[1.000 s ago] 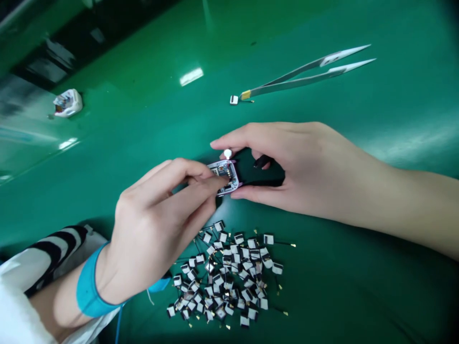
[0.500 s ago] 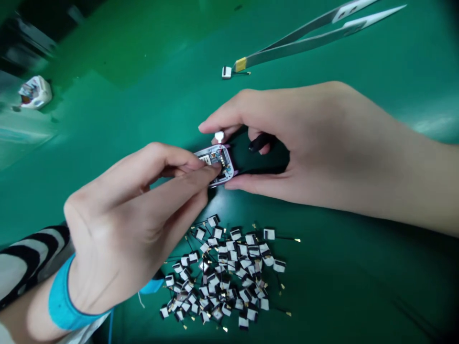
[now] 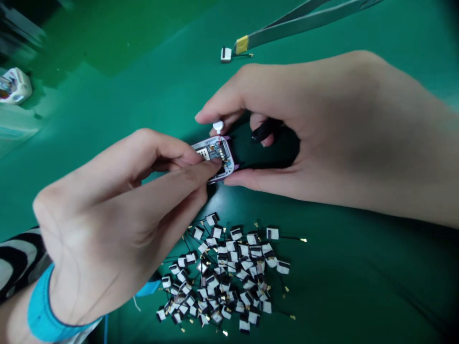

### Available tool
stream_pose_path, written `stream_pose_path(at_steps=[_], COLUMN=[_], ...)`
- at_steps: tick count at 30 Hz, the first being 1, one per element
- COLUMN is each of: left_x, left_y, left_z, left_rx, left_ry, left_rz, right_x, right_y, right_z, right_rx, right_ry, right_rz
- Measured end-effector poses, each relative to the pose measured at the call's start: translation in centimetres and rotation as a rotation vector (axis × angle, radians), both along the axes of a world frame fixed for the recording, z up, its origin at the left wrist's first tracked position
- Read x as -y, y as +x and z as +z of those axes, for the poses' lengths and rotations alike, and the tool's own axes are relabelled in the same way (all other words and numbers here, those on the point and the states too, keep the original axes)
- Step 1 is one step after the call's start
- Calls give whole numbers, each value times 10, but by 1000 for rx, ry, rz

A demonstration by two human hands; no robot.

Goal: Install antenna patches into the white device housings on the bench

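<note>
A small open watch-like casing [image 3: 229, 162] with a bare circuit board inside is held between both hands, above the green mat. My left hand [image 3: 118, 210] grips its left side, one finger pressed onto the board. On the right, my right hand [image 3: 315, 129] is curled around it, thumb at the lower right corner and fingers by the upper edge. A small white round part [image 3: 218, 126] on thin red wire sticks out at the top of the casing, close to the right fingertips. A black band wraps one right finger. The casing's left part is hidden by the left fingers.
Below the hands lies a pile of small black-and-white square pieces [image 3: 233, 258] with thin black cables and gold ends. Behind, tweezers [image 3: 287, 31] with yellow tape lie beside one such piece [image 3: 225, 54]. A white object [image 3: 16, 86] stands at far left.
The view has shifted slightly and come closer, so the tweezers and white object sit nearer the frame's edges. Both hands keep nearly the same hold on the casing.
</note>
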State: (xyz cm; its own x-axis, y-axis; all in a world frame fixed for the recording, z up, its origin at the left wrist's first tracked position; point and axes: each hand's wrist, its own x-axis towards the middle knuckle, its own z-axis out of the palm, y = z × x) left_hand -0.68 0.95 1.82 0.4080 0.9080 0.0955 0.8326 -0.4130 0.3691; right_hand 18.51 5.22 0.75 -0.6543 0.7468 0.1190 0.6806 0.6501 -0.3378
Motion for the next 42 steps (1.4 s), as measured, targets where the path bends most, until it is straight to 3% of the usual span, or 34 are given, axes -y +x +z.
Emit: stream_pose_path(at_steps=[4,9,18,27,35,42], left_x=[-2,-3,-2,-6,-1,-6], left_y=[1,1,-2,3,0,-4], left_z=[1,2,-1,5,0,-1], left_rx=[-138,-133,-106,-77,-104,-102], left_ry=[31,67,88,-3,50,63], left_rz=[-1,-28,-9,-59,-24,-36], right_x=[1,-1,-6,-7,-11,-2], right_y=[-2,-2,0,2,7,6], right_z=[4,3,6,16,11,9], right_rx=[60,95,3,57,29,0], right_ry=[61,118,45,6,57,82], right_rz=[19,47,75,122,167,77])
